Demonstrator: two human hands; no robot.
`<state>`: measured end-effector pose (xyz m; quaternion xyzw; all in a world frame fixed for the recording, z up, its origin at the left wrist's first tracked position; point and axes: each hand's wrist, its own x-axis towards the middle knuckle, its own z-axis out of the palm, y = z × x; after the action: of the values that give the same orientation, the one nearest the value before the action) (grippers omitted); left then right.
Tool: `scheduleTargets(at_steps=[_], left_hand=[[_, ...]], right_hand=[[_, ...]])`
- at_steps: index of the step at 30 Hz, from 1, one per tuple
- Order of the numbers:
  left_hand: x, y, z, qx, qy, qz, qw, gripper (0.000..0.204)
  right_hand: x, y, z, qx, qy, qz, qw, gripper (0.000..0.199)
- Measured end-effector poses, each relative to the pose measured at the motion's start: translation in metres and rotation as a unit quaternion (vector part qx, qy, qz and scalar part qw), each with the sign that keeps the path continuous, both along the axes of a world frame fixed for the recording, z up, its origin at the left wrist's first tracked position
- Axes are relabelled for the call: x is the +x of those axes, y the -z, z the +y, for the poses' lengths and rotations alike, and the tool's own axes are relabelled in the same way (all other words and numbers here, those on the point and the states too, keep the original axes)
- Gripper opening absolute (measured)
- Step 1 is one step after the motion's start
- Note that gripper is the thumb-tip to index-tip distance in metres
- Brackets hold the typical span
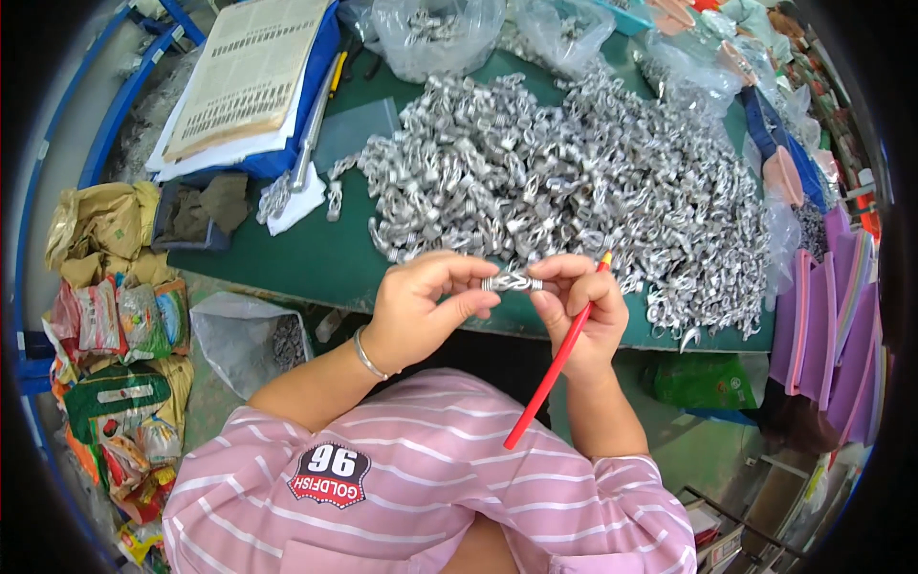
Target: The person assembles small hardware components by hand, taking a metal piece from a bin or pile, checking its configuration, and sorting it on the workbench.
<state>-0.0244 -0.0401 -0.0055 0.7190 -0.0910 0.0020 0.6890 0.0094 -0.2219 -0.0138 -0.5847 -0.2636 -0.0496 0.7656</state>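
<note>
Between my two hands, just over the near edge of the green table, is a small silver metal piece [512, 281] with a twisted, openwork middle. My left hand [430, 297] pinches its left end between thumb and fingers. The thumb and fingers of my right hand [585, 311] grip its right end. A red pencil [550, 381] is also tucked in my right hand, its yellowish tip pointing up and away. Beyond my hands a large heap of similar silver metal pieces [545, 172] covers much of the table.
Papers [244, 81] lie on a blue tray at the back left, above a small bin [206, 212] of dark pieces. Clear plastic bags [435, 33] stand behind the heap. Purple foam sheets [827, 325] are at right. A white sack [244, 340] sits below the table at left.
</note>
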Motion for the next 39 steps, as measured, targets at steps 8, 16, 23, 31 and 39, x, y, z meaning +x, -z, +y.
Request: scheduleTargets(at_steps=[8, 16, 23, 31, 39], left_hand=[[-0.006, 0.014, -0.002, -0.1, -0.036, -0.038, 0.994, 0.021], [-0.005, 0.01, -0.004, 0.022, -0.002, -0.139, 0.99, 0.021], [-0.016, 0.015, -0.011, -0.188, 0.003, 0.126, 0.974, 0.023], [-0.015, 0.018, -0.012, -0.4, 0.044, 0.306, 0.863, 0.027], [-0.017, 0.003, -0.003, -0.471, -0.045, 0.331, 0.816, 0.015]], right_hand=[[-0.014, 0.014, 0.001, 0.077, -0.076, 0.16, 0.981, 0.026], [-0.016, 0.03, 0.002, 0.055, -0.063, 0.051, 0.995, 0.027], [-0.019, 0.023, 0.006, 0.015, 0.047, -0.094, 0.994, 0.041], [-0.019, 0.009, 0.012, -0.084, 0.03, -0.202, 0.975, 0.036], [0.002, 0.014, 0.002, -0.321, 0.144, -0.184, 0.918, 0.025]])
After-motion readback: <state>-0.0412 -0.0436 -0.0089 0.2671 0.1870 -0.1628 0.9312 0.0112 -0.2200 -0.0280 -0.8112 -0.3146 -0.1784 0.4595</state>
